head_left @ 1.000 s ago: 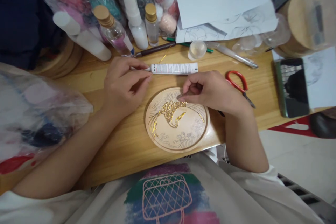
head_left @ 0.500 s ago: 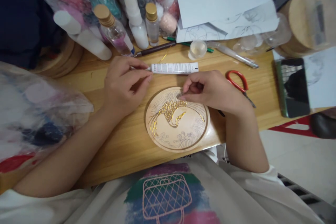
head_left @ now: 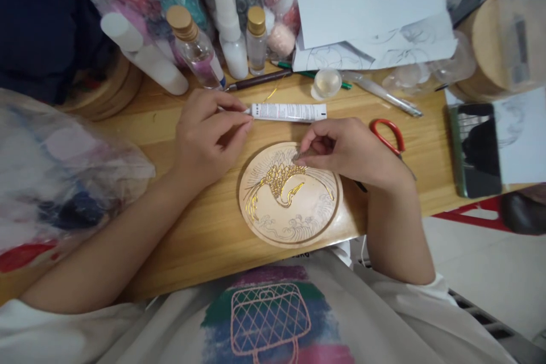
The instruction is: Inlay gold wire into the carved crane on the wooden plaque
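My left hand is closed at the nozzle end of a white printed tube, its fingertips pinched around that end. The tube lies flat on the table, beyond a round wooden board. On the board is a line drawing of a crane and waves, with gold wire outlining the bird's neck, body and some feathers. My right hand is over the board's upper right edge. Its thumb and fingers are pinched together at the drawn feathers; a small greyish tip shows there, too small to name.
Red-handled scissors lie partly under my right forearm. A small clear cup, pens and a loose gold wire are farther back. Bottles stand at the back left, a phone lies at right, and a plastic bag is at left.
The whole view has shifted slightly, moving the table things a little right and down. Both hands keep nearly the same places and the same pinched grips.
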Motion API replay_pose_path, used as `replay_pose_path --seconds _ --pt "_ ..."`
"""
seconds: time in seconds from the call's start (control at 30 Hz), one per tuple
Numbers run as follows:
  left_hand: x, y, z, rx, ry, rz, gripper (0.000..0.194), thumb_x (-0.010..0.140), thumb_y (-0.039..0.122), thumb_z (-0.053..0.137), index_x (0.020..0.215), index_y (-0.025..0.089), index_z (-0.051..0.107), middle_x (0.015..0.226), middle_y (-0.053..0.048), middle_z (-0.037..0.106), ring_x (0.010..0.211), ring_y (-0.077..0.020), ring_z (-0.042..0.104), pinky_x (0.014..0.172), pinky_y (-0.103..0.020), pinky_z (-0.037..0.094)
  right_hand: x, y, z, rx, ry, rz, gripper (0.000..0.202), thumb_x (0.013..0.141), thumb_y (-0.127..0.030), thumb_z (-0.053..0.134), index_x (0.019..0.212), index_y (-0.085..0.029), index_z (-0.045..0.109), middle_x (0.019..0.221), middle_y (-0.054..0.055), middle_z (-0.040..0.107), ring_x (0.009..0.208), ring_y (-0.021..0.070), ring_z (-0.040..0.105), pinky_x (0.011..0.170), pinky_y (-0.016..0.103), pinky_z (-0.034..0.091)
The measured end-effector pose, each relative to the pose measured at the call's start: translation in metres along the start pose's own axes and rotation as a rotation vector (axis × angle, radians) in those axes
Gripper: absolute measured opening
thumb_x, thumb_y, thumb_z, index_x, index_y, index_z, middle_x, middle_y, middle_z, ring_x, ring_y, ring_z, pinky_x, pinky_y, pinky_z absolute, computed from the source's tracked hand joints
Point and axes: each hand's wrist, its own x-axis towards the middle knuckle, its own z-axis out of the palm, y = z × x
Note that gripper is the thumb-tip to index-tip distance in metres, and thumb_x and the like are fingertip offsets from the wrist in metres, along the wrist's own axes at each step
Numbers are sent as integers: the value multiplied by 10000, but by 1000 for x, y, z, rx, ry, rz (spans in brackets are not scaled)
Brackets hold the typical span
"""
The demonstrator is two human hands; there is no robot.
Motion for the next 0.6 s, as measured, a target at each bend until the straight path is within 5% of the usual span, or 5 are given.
replay_pose_path --seconds 0.6 --pt "-1 -2 1 -29 14 28 52 916 237 642 933 240 692 987 -12 696 940 -180 642 839 -367 543 2 -1 -1 -43 -42 36 145 695 -244 789 715 -165 670 568 -69 479 529 61 414 542 250 283"
